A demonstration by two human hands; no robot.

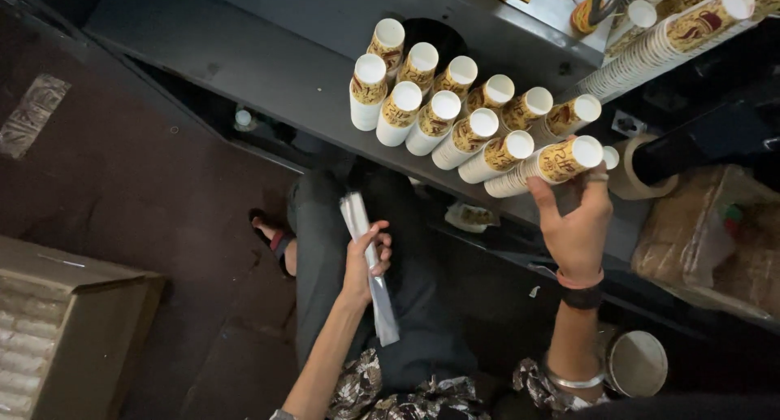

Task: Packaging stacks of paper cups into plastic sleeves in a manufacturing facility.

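Stacks of paper cups (455, 119) crowd the grey shelf (268, 71); your right hand (578, 225) pinches the nearest stack (544, 166), your left hand (363, 261) grips a clear sleeve (370, 266) below the shelf.

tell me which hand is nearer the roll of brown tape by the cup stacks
Right. The right hand grips a cup stack just left of the tape roll. The left hand is far left of it, holding a clear plastic sleeve.

A stack of white paper cups (546, 165) with red-and-gold print lies on its side at the grey shelf's (276, 71) front edge. A folded clear plastic sleeve (370, 266), long and narrow, hangs upright below that edge.
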